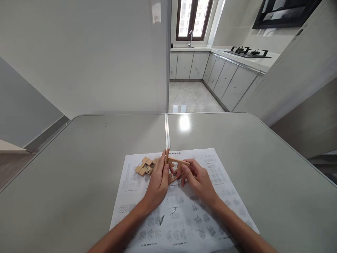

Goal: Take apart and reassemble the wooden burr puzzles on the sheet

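Note:
Both hands are at a set of light wooden puzzle pieces [179, 162] above a printed instruction sheet [189, 211]. My left hand [158, 177] has its fingers straight and together, the palm pressed against an upright wooden piece on the left side. My right hand [196, 175] closes its fingers on the right end of the notched pieces. Between the hands the pieces make an open frame with gaps. Beside my left hand lies a cluster of wooden blocks [143, 168], one bearing a dark mark; my fingers partly hide it.
The sheet shows rows of assembly drawings and lies on a grey table [79, 175] with a seam [166, 130] down its middle. Beyond the table are a white wall panel [105, 63] and a kitchen with a gas stove [247, 52] and a faucet [190, 37].

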Demonstrator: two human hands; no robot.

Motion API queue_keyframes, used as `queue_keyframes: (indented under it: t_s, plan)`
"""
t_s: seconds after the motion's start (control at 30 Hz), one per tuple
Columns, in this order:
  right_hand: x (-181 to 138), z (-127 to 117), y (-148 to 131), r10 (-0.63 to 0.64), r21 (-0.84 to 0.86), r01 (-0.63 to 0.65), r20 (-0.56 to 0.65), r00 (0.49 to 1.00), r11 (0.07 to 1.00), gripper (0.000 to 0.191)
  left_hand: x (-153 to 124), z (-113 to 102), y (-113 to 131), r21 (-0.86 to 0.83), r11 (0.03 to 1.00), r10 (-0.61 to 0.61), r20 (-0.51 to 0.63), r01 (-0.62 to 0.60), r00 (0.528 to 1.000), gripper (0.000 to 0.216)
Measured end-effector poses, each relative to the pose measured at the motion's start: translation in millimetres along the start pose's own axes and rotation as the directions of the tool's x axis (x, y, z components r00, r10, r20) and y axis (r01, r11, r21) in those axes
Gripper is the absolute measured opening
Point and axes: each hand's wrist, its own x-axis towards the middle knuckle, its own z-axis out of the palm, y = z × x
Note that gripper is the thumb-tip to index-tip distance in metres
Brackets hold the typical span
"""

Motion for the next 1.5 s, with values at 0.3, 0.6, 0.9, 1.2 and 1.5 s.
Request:
queue_keyframes:
  t_s: [0.3, 0.6, 0.9, 1.2, 1.5]
  plan:
    - [0.6, -4.5, -6.0, 0.044, -0.03, -0.039, 0.175, 0.984, 0.999, 0.034, 4.7, -5.1, 0.6, -0.254, 0.965, -0.069, -0.006, 0.065, 0.998, 0.051]
    - [-2.1, -5.8, -7.7, 0.063, -0.125, -0.038, 0.202, 0.977, 0.991, 0.034, 11.8, -14.6, -4.1, -0.402, 0.909, -0.064, 0.129, 0.112, 0.99, 0.048]
    - [-0.6, -10.1, -4.0, 0.081, -0.192, -0.038, 0.223, 0.971, 0.981, 0.04, 10.3, -10.9, -1.0, -0.46, 0.855, -0.154, 0.216, 0.239, 0.964, 0.047]
    - [-0.7, -11.4, -8.2, 0.096, -0.103, -0.073, 0.234, 0.968, 0.992, 0.037, 11.1, -12.1, -5.8, -0.559, 0.772, -0.137, 0.318, 0.302, 0.938, 0.048]
    - [-1.2, -11.6, -10.7, 0.115, -0.088, -0.096, 0.247, 0.962, 0.991, 0.04, 13.7, -14.8, -4.4, -0.561, 0.739, -0.183, 0.365, 0.372, 0.913, 0.05]
